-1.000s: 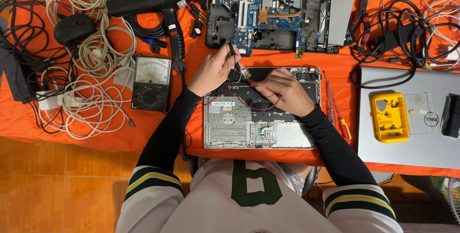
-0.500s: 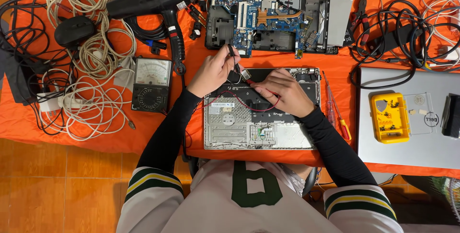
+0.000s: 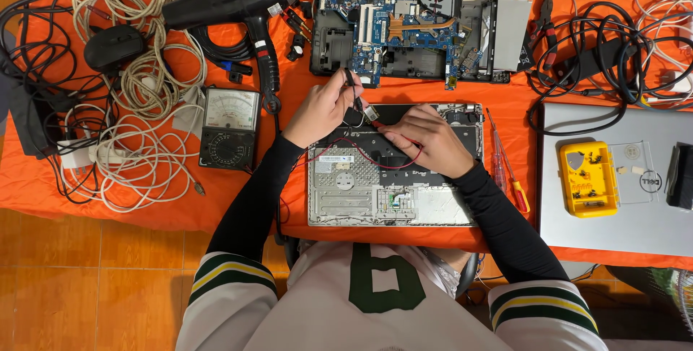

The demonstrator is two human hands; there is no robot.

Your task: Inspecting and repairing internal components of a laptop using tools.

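An opened silver laptop base (image 3: 346,206) lies on the orange cloth in front of me. My left hand (image 3: 321,109) grips a thin black probe (image 3: 351,82) that points down at a small metal part (image 3: 369,113) at the base's top edge. My right hand (image 3: 422,138) rests on the base and pinches a red probe tip (image 3: 381,126) against the same part. A red wire (image 3: 375,165) loops across the base from under my right hand.
An analog multimeter (image 3: 229,128) sits left of the base, beside coiled white cables (image 3: 144,149). Behind it lie a black heat gun (image 3: 231,1) and a bare laptop motherboard (image 3: 404,26). To the right are screwdrivers (image 3: 507,174), a yellow screw box (image 3: 588,178) and a silver laptop lid (image 3: 613,228).
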